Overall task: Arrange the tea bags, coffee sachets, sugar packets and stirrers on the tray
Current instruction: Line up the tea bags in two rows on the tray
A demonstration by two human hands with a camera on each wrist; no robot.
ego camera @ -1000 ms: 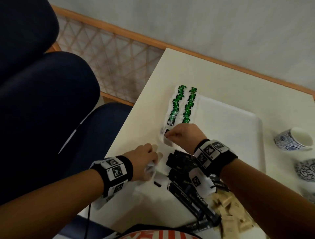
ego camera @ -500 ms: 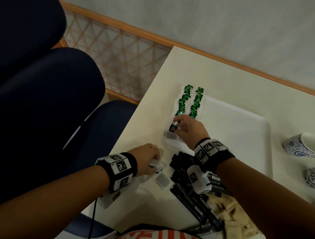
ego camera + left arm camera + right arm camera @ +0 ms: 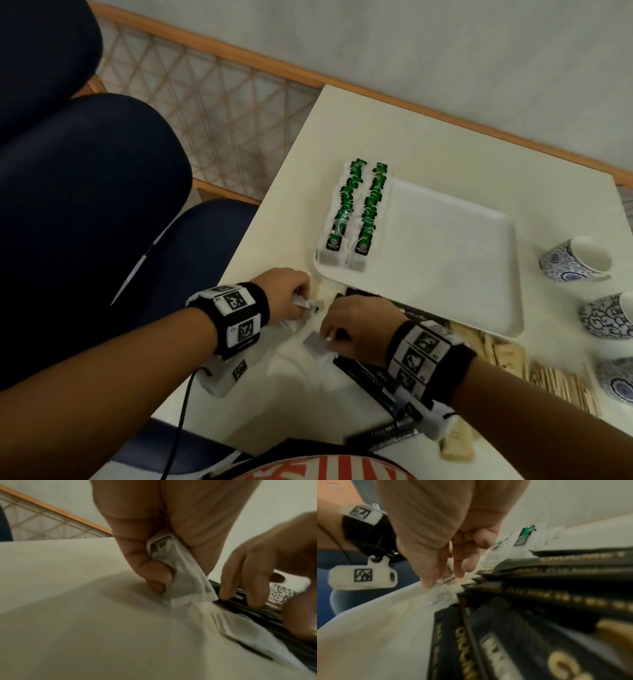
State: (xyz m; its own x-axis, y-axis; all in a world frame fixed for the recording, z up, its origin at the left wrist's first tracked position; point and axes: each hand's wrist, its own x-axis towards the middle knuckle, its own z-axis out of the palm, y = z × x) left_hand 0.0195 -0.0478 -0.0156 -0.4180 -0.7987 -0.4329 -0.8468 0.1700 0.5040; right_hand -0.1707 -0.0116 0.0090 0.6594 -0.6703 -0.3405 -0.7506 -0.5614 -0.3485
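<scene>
Head view first: nearest us, black coffee sachets (image 3: 383, 435) and pale sugar packets (image 3: 457, 442) lie loose at the table's (image 3: 274, 404) near edge, with wooden stirrers (image 3: 561, 383) to their right. Just beyond, our left hand (image 3: 287, 294) has its fingers curled round a tea bag (image 3: 185, 577), clamped between fingers and palm (the left wrist view shows this plainly). Our right hand (image 3: 356, 329) reaches fingers down onto another tea bag (image 3: 315, 342) lying on the table beside the sachets; we cannot tell whether it pinches it yet. Farther out sits the white tray (image 3: 479, 308), two rows of green tea bags (image 3: 356, 209) along its left edge. Patterned cups (image 3: 575, 263) stand right of it.
</scene>
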